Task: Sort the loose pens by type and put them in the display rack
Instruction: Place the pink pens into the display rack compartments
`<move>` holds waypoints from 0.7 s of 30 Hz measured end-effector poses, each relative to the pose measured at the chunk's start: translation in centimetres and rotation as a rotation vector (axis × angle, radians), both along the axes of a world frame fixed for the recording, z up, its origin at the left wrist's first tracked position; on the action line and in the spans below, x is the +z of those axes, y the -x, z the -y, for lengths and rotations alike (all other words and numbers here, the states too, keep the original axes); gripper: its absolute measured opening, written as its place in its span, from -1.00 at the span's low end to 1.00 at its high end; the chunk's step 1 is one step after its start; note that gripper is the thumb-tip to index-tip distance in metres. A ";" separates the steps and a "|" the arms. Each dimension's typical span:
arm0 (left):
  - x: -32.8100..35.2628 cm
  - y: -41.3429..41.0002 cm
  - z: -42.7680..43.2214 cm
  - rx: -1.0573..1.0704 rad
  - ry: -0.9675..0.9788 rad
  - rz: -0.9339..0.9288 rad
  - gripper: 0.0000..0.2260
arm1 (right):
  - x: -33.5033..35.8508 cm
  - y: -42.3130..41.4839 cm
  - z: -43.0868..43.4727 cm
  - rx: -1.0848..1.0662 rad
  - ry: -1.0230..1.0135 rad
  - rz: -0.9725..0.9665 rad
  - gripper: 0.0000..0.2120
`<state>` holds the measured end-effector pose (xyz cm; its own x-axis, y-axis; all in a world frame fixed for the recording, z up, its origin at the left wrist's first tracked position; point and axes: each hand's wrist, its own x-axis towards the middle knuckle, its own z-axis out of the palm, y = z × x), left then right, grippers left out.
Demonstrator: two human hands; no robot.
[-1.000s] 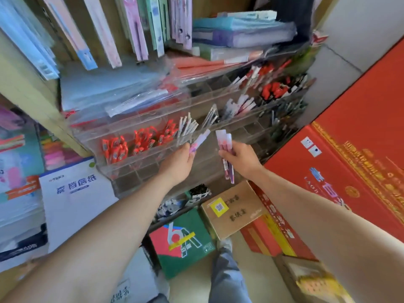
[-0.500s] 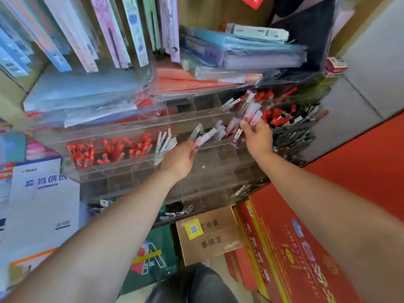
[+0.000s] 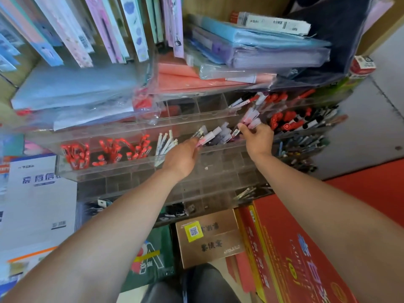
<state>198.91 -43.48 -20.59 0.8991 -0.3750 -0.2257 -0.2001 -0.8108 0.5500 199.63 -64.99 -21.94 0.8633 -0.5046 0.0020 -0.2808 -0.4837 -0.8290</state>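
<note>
The grip of the left hand (image 3: 183, 157) is closed around one pink pen (image 3: 207, 137), at the front of a middle compartment of the clear display rack (image 3: 131, 171). The right hand (image 3: 259, 137) pinches a bunch of pink pens (image 3: 251, 115), at least two, just above the next compartment. I think a pen could slip from this bunch and fall into a wrong compartment, which would mix the types.

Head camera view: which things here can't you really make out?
All from the head view:
- Pink-capped pens in the right hand: fingers hide the barrels, so their count is unclear.
- Pink pen in the left hand: its lower end is hidden in the palm.
- Lowest rack row: dark, contents too small to name.
- Red box: cut off by the bottom edge.
</note>
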 end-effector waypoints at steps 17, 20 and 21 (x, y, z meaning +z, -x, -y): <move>-0.6 -0.6 -1.1 -0.065 0.030 0.041 -0.79 | -0.2 0.0 -0.6 0.055 0.221 -0.024 -0.69; -0.9 -0.6 -1.1 -0.070 0.033 0.052 -0.78 | -0.4 0.3 -0.4 0.087 0.197 -0.010 -0.75; -0.9 -0.6 -1.1 -0.069 0.034 0.052 -0.78 | -0.5 0.4 -0.4 0.100 0.202 -0.021 -0.78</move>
<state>199.56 -42.36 -21.51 0.8811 -0.4430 -0.1654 -0.2839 -0.7754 0.5641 199.20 -64.62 -22.45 0.9098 -0.4081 0.0758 -0.2394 -0.6653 -0.7072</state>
